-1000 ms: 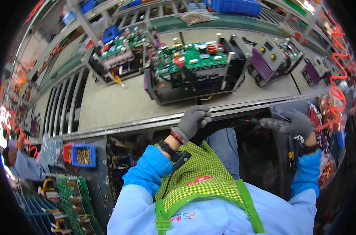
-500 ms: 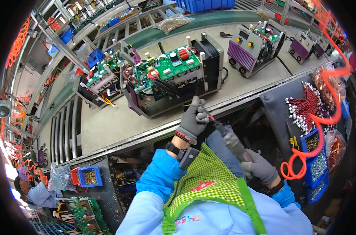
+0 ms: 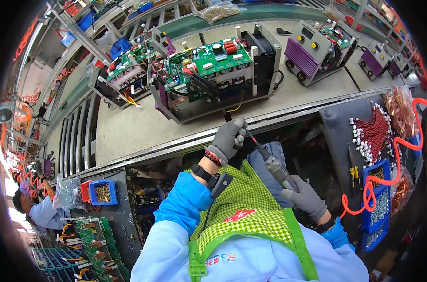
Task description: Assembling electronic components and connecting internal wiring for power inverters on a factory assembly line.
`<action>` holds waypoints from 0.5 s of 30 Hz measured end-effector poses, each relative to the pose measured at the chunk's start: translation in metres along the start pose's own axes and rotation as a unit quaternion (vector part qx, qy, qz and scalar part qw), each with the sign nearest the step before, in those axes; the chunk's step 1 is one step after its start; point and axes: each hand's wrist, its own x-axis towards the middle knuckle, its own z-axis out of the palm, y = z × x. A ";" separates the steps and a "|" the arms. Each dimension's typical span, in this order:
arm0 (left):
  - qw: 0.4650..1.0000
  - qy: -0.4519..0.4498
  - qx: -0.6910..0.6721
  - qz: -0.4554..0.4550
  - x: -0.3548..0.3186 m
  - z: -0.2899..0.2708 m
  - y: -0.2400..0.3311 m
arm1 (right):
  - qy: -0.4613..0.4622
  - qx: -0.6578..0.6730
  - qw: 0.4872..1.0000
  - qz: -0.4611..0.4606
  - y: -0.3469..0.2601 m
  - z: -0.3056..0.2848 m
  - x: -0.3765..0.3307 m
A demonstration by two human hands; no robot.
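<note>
In my right hand (image 3: 307,197), low on the right, is a power screwdriver (image 3: 275,166) with a clear-looking body and a long bit slanting up to the left. My left hand (image 3: 228,139), in a grey glove, is closed at the bit's tip; whatever its fingers pinch is too small to make out. Both hands are over the bench's front edge. Just beyond them stands an open machine chassis (image 3: 208,101) with a green circuit board (image 3: 213,58), a black fan (image 3: 262,44) and purple side trim. A thin yellow wire (image 3: 237,104) sticks out at its lower front.
More purple-and-grey units (image 3: 309,51) stand farther right, and another open chassis (image 3: 124,80) is at left. Blue bins of screws (image 3: 378,202), red wire bundles (image 3: 373,134) and a coiled red hose (image 3: 396,146) are on the right. A co-worker (image 3: 46,207) sits far left.
The view has shifted a little. My left hand has come away from the chassis base, back toward me, and stays at the bit's tip. The yellow wire now shows fully.
</note>
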 end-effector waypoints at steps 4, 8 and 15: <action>0.989 -0.027 0.142 0.009 -0.006 -0.011 0.006 | -0.076 0.142 0.982 0.100 -0.016 -0.003 -0.001; 0.948 0.013 0.314 0.057 -0.008 -0.003 0.015 | -0.075 0.258 0.959 0.092 0.015 0.015 0.006; 0.340 0.143 0.852 0.371 0.015 -0.009 0.044 | -0.017 0.249 0.964 0.087 0.004 0.006 0.007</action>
